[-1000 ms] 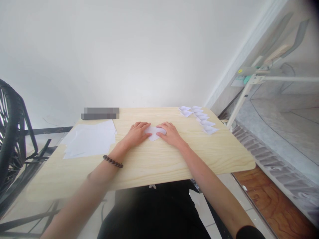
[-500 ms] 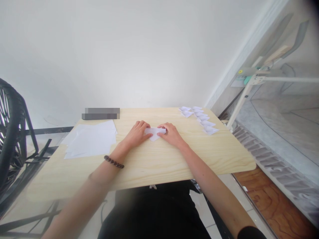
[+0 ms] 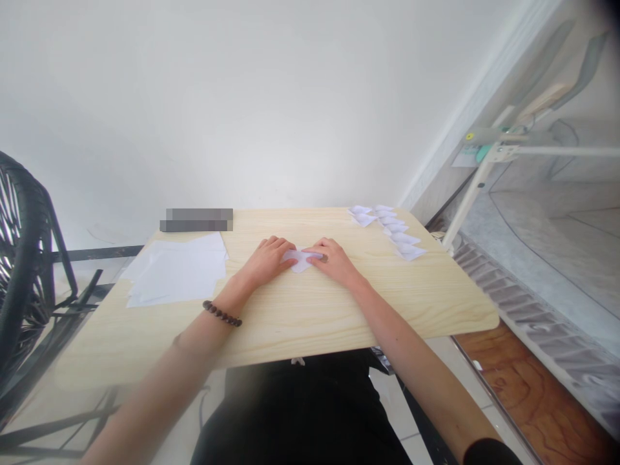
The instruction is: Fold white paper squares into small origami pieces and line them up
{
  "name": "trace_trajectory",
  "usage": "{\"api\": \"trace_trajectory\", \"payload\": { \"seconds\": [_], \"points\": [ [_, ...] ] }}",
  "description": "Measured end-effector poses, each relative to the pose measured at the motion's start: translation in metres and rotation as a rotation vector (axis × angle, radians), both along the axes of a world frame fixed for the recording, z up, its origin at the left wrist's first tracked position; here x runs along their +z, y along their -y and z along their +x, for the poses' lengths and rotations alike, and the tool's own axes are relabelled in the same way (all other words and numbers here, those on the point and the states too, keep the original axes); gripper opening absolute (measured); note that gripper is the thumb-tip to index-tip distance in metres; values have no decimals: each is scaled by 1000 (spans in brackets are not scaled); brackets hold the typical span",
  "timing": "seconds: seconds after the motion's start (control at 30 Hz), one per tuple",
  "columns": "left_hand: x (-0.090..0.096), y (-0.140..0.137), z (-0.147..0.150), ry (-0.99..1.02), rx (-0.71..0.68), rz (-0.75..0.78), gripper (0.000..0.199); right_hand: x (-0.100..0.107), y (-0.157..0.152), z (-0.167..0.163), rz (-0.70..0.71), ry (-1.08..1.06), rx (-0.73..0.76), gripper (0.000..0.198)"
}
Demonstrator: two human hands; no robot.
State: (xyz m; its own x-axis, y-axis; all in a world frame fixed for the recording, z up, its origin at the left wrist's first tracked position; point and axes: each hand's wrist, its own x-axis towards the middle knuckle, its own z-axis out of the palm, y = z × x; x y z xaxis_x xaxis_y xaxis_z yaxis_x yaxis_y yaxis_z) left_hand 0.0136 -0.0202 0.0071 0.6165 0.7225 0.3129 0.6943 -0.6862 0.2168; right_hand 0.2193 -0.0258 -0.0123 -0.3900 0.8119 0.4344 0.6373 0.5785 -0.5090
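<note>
A small folded white paper lies on the wooden table between my hands, its point toward me. My left hand grips its left end, thumb along the near side and fingers behind. At the other end, my right hand pinches the paper, with the forefinger laid over its upper edge. Parts of both ends are hidden under the fingers. Folded paper pieces stand in rows at the table's back right, beyond my right hand.
Loose white sheets are spread on the left of the pale wooden table. A blurred-out dark object sits at the back left edge. To the left is a black woven chair; a white metal frame stands at right.
The paper's raised upper part now looks lower and flatter. My right forefinger has moved inward over its top edge, while my left hand has barely shifted.
</note>
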Motion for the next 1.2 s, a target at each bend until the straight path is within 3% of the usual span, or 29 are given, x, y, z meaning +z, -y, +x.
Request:
{"api": "trace_trajectory", "payload": {
  "seconds": [0.27, 0.8, 1.2],
  "points": [
    [-2, 2, -1, 8, 24, -4, 43, -3, -2, -2, -64, -40, -85, 34],
    [-3, 8, -2, -32, -2, -113, 53, -1, 2, -2, -97, -22, -89, 37],
    [-6, 12, 0, -5, 79, -104, 56, 4, 6, -3, -111, 14, -62, 46]
  ]
}}
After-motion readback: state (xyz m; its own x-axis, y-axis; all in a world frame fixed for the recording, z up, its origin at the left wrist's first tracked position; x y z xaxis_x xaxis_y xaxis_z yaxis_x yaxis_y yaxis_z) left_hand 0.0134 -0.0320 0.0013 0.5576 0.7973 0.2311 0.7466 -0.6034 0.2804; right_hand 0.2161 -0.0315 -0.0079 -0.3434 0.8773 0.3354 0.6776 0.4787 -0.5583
